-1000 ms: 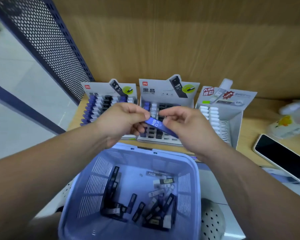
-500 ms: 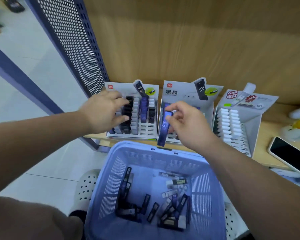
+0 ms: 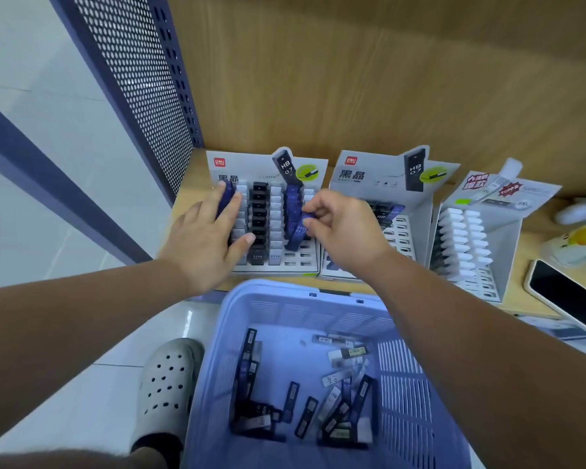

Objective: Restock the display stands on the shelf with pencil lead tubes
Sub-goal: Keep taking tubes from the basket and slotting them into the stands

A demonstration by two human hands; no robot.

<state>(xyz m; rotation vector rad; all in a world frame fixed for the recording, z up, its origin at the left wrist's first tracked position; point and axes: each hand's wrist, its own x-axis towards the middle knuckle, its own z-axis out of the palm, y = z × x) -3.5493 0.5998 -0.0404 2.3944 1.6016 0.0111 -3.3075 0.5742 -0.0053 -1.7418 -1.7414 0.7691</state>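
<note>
Slotting a blue tube in
right hand grip is pinching it (left hand lying flat on the stand); it's tilting, could be knocking neighbour tubes loose.

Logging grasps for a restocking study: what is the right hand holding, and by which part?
The right hand pinches a blue lead tube by its upper end.

Wooden shelf carries left stand, middle stand, right stand, phone, yellow-printed packet.
</note>
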